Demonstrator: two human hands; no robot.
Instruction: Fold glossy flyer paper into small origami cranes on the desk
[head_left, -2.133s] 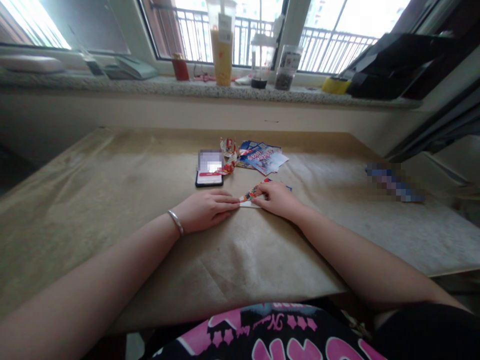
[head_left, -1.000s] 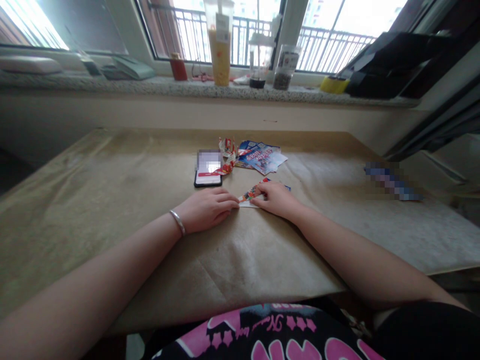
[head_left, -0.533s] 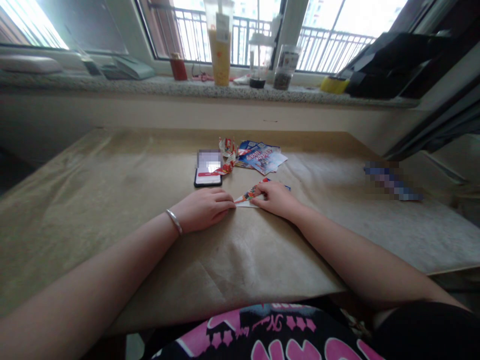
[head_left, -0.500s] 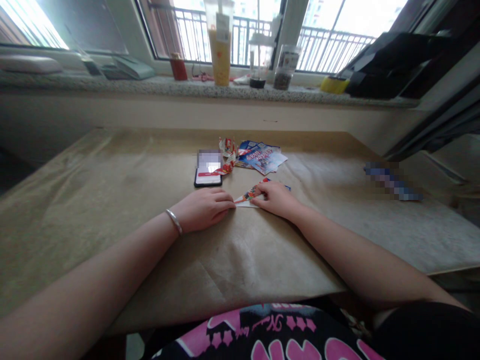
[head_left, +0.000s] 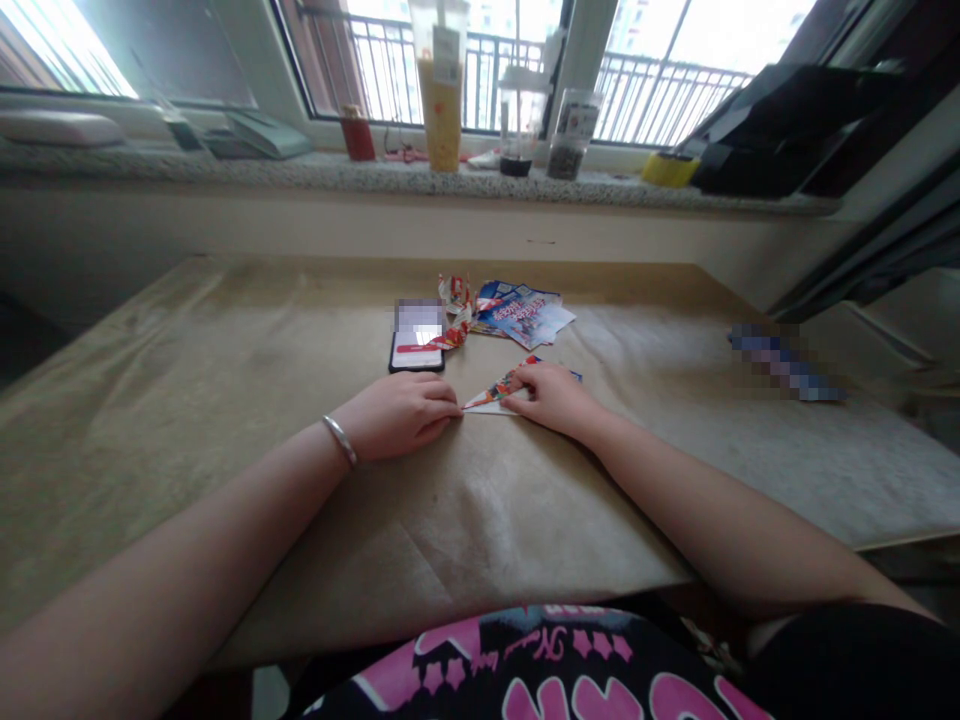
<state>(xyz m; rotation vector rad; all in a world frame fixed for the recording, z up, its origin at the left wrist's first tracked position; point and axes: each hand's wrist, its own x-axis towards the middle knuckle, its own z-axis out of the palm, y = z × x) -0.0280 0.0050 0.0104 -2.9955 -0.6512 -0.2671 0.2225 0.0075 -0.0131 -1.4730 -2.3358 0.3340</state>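
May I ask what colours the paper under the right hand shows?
The paper shows white and multicoloured, partly red print, clearest in the head view.

paper point(head_left: 491, 398) on table point(head_left: 487, 520), leaflets point(head_left: 529, 315) behind it, phone point(head_left: 418, 355) left of leaflets; windowsill point(head_left: 337, 174) beyond

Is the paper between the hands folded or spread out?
Folded: the paper narrows to a sharp point by the left hand, a printed strip beside a white one. The right hand hides part.

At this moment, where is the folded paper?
In the head view, the folded paper lies mid-picture on the table, its left tip at the left hand and its wider part partly under the right hand.
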